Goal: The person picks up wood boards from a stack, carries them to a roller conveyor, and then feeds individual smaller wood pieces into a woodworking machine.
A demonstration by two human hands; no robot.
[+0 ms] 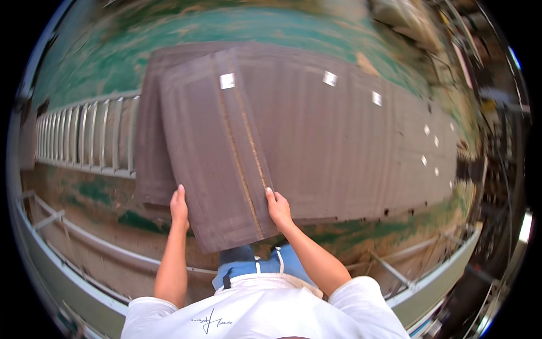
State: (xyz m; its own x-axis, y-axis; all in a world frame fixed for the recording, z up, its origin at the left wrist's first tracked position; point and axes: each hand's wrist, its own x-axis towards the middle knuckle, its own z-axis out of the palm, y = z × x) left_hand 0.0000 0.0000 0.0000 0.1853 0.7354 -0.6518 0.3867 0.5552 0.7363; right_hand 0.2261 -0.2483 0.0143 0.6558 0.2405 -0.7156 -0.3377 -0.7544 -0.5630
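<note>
A long grey-brown panel (203, 152) lies slanted in front of me, with two narrow tan lines running along it and a white label (227, 81) near its far end. My left hand (179, 210) is closed on its left edge, thumb uppermost. On the opposite edge, close to the near end, my right hand (278, 209) grips with the thumb on top and the other fingers mostly hidden. Behind and beneath this panel lie larger sheets of the same colour (322, 135); whether the held panel's far end rests on them I cannot tell.
A ladder-like metal frame with crossbars (84, 135) extends left from the sheets. Metal railings (101, 243) curve around both sides near me. White labels (329, 78) dot the sheets. The worn green floor (282, 28) shows beyond, and dark, cluttered racking (502, 152) stands at right.
</note>
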